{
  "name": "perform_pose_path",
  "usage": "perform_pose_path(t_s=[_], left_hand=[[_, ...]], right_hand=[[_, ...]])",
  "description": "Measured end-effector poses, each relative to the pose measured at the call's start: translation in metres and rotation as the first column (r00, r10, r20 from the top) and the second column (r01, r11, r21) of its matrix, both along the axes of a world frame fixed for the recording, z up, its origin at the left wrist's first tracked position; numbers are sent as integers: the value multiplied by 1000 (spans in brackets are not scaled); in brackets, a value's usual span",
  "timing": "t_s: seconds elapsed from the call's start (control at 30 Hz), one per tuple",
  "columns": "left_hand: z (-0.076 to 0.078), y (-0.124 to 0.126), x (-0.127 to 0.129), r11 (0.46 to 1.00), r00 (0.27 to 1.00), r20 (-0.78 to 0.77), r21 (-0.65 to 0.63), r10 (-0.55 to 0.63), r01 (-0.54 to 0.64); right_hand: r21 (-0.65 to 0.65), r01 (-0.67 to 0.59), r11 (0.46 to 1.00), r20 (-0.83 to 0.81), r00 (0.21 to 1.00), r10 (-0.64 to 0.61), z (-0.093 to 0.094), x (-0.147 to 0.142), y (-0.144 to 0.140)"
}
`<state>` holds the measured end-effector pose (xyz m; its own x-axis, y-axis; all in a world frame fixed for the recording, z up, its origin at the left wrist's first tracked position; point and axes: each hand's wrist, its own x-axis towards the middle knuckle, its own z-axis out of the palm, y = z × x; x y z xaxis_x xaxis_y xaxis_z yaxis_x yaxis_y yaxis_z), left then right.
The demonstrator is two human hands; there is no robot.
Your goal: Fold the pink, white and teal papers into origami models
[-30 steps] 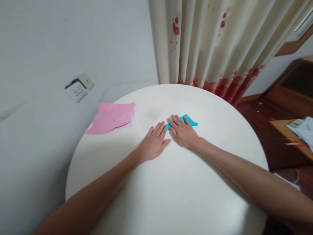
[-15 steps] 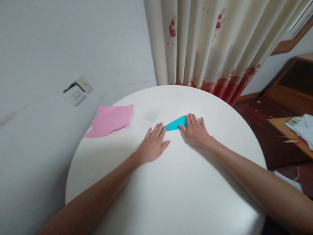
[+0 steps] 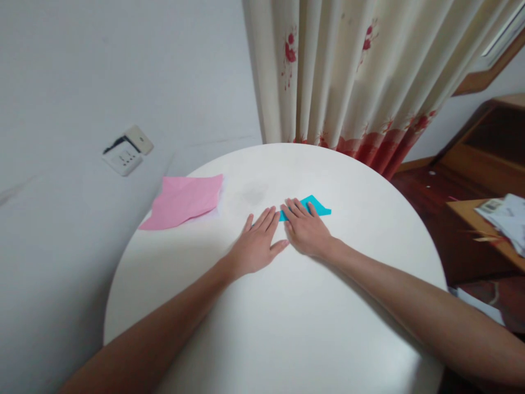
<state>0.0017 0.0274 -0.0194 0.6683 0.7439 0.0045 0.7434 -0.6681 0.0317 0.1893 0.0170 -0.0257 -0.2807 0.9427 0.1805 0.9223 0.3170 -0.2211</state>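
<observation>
A small folded blue paper (image 3: pixel 316 207) lies on the round white table (image 3: pixel 287 317), past the middle. My right hand (image 3: pixel 305 230) rests flat on its left part, fingers spread, so only the right tip shows. My left hand (image 3: pixel 256 243) lies flat on the table just beside it, fingertips near the paper's left end. Neither hand grips anything. A pink sheet of paper (image 3: pixel 186 200) lies at the table's far left edge, away from both hands.
A cream curtain with red flowers (image 3: pixel 348 71) hangs behind the table. A wall socket (image 3: pixel 126 154) sits on the grey wall at the left. At the right stands wooden furniture with papers (image 3: pixel 506 216) on it, above a dark wooden floor.
Half a second ago my right hand was at the blue paper's right end; it has slid left along the paper and now covers its left part. My left hand stayed in place.
</observation>
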Motion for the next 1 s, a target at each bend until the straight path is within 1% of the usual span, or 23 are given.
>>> perform_pose_path(t_s=[0.1, 0.27, 0.73, 1.0], left_hand=[[-1, 1, 0, 1000, 1000, 18, -4, -7, 7], [-3, 1, -2, 1000, 999, 46, 10, -26, 25], [-2, 2, -2, 1000, 999, 27, 8, -29, 29], [-2, 3, -3, 1000, 999, 36, -23, -19, 20]], right_hand=[[-13, 7, 1000, -3, 1000, -7, -3, -2, -2], [-20, 25, 999, 6, 1000, -25, -2, 0, -1], [-27, 26, 999, 10, 1000, -26, -2, -1, 0], [-40, 24, 999, 29, 999, -23, -1, 1, -1]])
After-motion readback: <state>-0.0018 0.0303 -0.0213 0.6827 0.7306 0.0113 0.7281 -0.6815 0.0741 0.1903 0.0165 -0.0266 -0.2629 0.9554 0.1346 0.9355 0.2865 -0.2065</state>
